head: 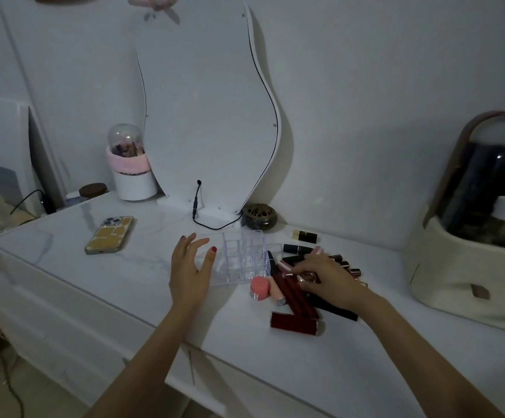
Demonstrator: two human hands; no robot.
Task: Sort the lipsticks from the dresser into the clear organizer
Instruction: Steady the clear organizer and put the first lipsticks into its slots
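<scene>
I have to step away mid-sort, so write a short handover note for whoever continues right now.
Left hand: open, beside the clear organizer, thumb at its left wall.
Right hand: fingers pinching one lipstick in the pile right of the organizer.
Done: nothing visible in any compartment yet.
Left: every lipstick, including the two black ones and the gold-black one behind the pile.

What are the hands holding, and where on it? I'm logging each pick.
The right hand pinches a rose-gold lipstick around its middle, over the pile. The left hand holds nothing.
</scene>
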